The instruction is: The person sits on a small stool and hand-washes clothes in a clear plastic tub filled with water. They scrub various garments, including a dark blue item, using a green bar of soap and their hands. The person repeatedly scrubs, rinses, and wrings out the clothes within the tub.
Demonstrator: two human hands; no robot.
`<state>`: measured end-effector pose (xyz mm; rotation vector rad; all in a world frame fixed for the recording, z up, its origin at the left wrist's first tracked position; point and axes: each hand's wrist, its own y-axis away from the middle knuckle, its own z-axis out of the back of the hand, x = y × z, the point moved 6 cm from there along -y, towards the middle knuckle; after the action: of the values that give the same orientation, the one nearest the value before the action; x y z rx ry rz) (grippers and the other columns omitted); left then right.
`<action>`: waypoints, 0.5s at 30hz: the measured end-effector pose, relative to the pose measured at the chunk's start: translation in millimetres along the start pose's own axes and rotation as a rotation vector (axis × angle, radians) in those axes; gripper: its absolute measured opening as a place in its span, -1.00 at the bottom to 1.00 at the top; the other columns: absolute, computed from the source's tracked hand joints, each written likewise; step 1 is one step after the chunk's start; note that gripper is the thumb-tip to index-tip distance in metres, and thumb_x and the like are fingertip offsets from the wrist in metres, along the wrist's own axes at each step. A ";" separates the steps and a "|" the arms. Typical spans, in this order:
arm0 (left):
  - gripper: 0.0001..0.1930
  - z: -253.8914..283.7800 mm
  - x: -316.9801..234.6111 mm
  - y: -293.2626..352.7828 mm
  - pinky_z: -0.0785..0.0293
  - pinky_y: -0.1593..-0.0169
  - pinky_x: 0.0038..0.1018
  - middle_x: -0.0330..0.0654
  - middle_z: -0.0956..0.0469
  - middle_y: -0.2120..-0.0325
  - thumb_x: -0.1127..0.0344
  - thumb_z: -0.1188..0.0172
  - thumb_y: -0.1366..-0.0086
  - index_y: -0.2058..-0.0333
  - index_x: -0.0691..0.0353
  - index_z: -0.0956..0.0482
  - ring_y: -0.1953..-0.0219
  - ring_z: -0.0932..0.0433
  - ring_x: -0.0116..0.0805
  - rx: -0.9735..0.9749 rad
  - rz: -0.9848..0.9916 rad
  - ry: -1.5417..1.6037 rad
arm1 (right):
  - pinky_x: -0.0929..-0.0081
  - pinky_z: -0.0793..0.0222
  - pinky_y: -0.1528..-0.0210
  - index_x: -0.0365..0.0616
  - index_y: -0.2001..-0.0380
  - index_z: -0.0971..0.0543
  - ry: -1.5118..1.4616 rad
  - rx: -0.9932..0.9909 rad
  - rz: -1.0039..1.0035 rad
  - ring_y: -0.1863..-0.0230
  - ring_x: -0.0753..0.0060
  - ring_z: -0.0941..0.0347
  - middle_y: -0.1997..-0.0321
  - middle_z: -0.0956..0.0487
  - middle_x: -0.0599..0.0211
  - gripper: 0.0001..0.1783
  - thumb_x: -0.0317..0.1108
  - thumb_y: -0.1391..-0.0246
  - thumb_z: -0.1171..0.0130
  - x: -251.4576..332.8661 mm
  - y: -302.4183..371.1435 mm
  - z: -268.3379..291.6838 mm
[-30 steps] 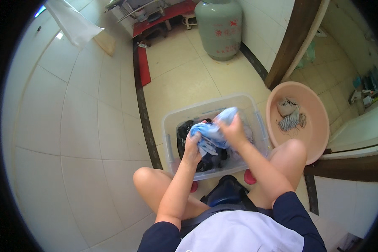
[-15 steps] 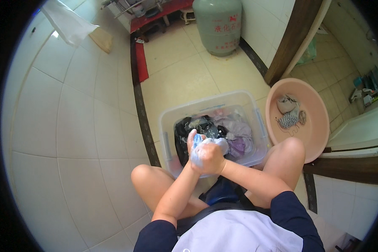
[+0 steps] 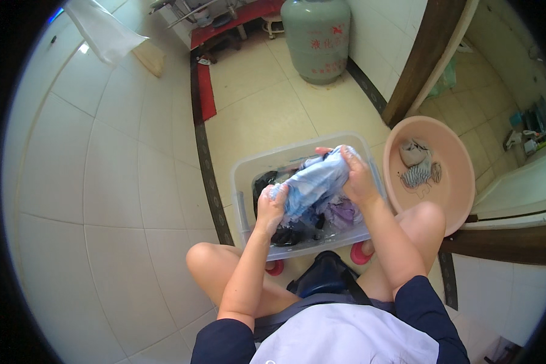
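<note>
A wet, light-blue cloth garment [image 3: 314,187] is stretched between my two hands over a clear plastic tub [image 3: 241,162]. My left hand [image 3: 272,209] grips its near left end, and my right hand [image 3: 357,175] pinches its upper right end, held a little higher. Below it in the tub lie soaking clothes: a black garment [image 3: 288,235] at the left and front, and a purple garment [image 3: 344,212] at the right. The cloth hides the middle of the tub's contents.
A pink basin [image 3: 461,200] with a grey garment and a striped one [image 3: 417,174] stands to the right. A green gas cylinder [image 3: 316,51] is at the back by the wall. A tiled wall [image 3: 54,255] runs along the left. My knees flank the tub.
My hands were together, squeezing the bunched-up cloth low over the tub. Now they are apart, the right one further up and right, and the cloth is spread out between them.
</note>
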<state>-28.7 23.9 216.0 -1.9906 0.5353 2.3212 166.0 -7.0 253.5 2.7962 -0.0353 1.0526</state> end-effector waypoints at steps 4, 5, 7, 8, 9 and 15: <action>-0.61 -7.7 -22.8 9.0 -0.41 0.23 -0.40 -0.15 -0.52 0.40 0.26 -0.35 0.06 0.27 0.33 -0.47 0.33 -0.48 -0.33 0.198 -0.277 -0.594 | 0.35 -0.40 0.06 -0.27 0.25 -0.42 -0.118 -0.076 0.060 0.23 0.26 -0.48 0.20 -0.51 0.05 -0.55 -0.07 -0.27 0.29 21.8 -5.5 14.7; -0.58 -14.9 -26.8 13.9 -0.41 0.24 -0.38 -0.14 -0.53 0.40 0.28 -0.37 0.10 0.27 0.33 -0.46 0.33 -0.49 -0.29 0.284 -0.382 -0.702 | 0.35 -0.39 0.05 -0.27 0.26 -0.42 -0.146 -0.024 0.051 0.25 0.26 -0.48 0.23 -0.50 0.06 -0.53 -0.05 -0.27 0.30 20.5 -9.4 14.2; -0.62 -19.9 -17.0 14.4 -0.43 0.12 -0.31 -0.17 -0.54 0.33 0.31 -0.32 -0.01 0.19 0.26 -0.44 0.26 -0.51 -0.20 0.427 -0.138 -0.252 | 0.36 -0.38 0.06 -0.21 0.29 -0.41 0.011 -0.212 0.093 0.30 0.27 -0.46 0.30 -0.49 0.14 -0.60 -0.10 -0.27 0.27 15.2 -12.8 24.0; -0.62 -23.1 -14.2 14.7 -0.43 0.08 -0.29 -0.17 -0.54 0.30 0.31 -0.31 -0.04 0.17 0.25 -0.43 0.23 -0.51 -0.19 0.426 -0.031 0.217 | 0.36 -0.37 0.07 -0.18 0.30 -0.40 0.083 -0.330 0.160 0.33 0.28 -0.45 0.33 -0.48 0.17 -0.64 -0.12 -0.27 0.25 11.2 -9.6 24.9; -0.63 -23.0 -9.2 11.8 -0.42 0.04 -0.27 -0.17 -0.54 0.27 0.30 -0.30 -0.06 0.16 0.23 -0.42 0.20 -0.51 -0.19 0.391 0.095 0.680 | 0.35 -0.39 0.11 -0.17 0.28 -0.40 0.201 -0.306 0.154 0.33 0.29 -0.46 0.36 -0.48 0.18 -0.69 -0.14 -0.23 0.18 5.6 -7.4 14.7; -0.60 -59.5 41.7 9.9 -0.46 0.35 -0.45 -0.15 -0.55 0.45 -0.06 0.02 -0.27 0.31 0.20 -0.51 0.43 -0.52 -0.36 0.305 0.690 1.137 | 0.40 -0.43 0.39 -0.08 0.49 -0.52 1.222 0.474 0.965 0.51 0.21 -0.48 0.55 -0.50 0.25 -0.79 -0.26 0.26 -0.20 -56.9 66.0 -103.7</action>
<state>18.1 -10.2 171.1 -3.0707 1.6719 0.8302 50.4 -58.3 301.9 1.7932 -1.1456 3.0630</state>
